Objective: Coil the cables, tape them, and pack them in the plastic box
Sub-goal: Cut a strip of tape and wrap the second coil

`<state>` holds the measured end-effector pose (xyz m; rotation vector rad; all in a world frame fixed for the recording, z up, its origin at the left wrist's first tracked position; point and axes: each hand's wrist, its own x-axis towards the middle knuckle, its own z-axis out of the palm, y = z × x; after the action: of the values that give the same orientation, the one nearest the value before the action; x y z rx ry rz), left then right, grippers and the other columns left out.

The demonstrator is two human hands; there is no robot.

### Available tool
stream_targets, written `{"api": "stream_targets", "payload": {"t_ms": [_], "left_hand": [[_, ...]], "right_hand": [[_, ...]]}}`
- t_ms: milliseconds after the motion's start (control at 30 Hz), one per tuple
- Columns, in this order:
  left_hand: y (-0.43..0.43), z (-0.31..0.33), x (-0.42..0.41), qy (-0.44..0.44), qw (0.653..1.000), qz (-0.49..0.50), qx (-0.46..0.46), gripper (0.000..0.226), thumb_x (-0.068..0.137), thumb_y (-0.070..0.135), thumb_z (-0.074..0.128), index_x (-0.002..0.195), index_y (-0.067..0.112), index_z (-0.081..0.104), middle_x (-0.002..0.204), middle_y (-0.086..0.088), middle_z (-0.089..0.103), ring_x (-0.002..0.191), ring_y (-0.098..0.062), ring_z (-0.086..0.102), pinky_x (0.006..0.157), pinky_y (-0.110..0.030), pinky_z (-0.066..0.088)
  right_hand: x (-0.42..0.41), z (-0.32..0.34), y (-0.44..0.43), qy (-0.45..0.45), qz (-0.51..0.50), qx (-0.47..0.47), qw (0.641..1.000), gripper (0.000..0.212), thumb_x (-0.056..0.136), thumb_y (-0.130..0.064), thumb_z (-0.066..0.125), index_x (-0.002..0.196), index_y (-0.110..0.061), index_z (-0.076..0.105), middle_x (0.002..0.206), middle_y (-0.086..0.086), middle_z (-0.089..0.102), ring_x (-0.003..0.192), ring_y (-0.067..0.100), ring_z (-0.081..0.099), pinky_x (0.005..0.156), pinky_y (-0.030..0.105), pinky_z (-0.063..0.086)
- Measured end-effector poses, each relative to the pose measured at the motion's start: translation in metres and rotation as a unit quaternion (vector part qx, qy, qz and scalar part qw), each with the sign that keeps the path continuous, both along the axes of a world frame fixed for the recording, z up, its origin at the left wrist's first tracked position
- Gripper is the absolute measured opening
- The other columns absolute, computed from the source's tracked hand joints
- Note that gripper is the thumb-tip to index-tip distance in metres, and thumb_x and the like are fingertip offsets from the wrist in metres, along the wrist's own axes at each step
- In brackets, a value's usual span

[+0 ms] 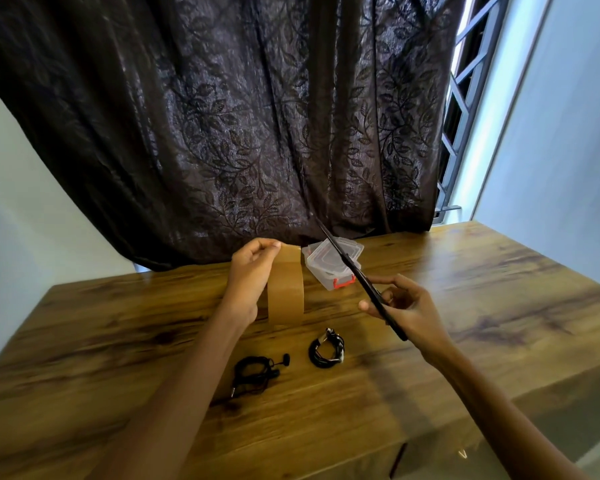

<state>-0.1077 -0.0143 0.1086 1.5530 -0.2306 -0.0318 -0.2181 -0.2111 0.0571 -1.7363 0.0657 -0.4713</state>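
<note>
My left hand (pixel 252 271) pinches the top end of a wide strip of brown tape (pixel 286 289) that hangs down above the wooden table (pixel 465 289). My right hand (pixel 404 306) holds black scissors (pixel 357 275), their blades pointing up and left, just right of the tape. A clear plastic box (pixel 329 268) with a red latch stands behind the scissors. One black cable coil (pixel 326 348) lies on the table below the tape. A looser black cable (pixel 257 372) lies to its left.
A dark leaf-patterned curtain (pixel 239 116) hangs behind the table's far edge. A barred window (pixel 465 98) shows at the right. The table's near edge runs along the bottom right.
</note>
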Motion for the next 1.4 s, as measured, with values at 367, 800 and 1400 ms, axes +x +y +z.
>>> {"api": "stream_targets", "payload": {"t_ms": [367,800,1400], "left_hand": [[0.024,0.014,0.015,-0.022,1.000,0.005,-0.001,0.016,0.093,0.026,0.052,0.080,0.025,0.062,0.082,0.005,0.060,0.076,-0.009,0.054,0.061,-0.023,0.044],[0.040,0.018,0.008,-0.027,0.998,-0.061,0.021,0.014,0.092,0.028,0.053,0.095,0.019,0.064,0.091,0.001,0.065,0.079,-0.009,0.056,0.059,-0.023,0.042],[0.049,0.022,0.005,0.004,0.995,-0.101,0.007,0.012,0.091,0.024,0.054,0.094,0.020,0.065,0.097,0.003,0.067,0.068,0.000,0.057,0.047,-0.013,0.043]], "right_hand": [[0.005,0.025,-0.014,-0.064,0.028,-0.282,0.957,0.059,0.052,-0.057,0.080,0.104,-0.041,0.055,0.087,-0.014,0.056,0.082,0.004,0.053,0.069,0.009,0.040],[0.013,0.049,-0.009,-0.026,0.083,-0.304,0.949,0.052,0.056,-0.043,0.084,0.101,-0.031,0.061,0.097,-0.013,0.063,0.090,0.004,0.059,0.080,0.022,0.048],[0.025,0.065,0.007,-0.031,0.093,-0.327,0.940,0.059,0.050,-0.043,0.086,0.104,-0.029,0.064,0.097,-0.020,0.065,0.092,0.000,0.061,0.080,0.016,0.048]]}}
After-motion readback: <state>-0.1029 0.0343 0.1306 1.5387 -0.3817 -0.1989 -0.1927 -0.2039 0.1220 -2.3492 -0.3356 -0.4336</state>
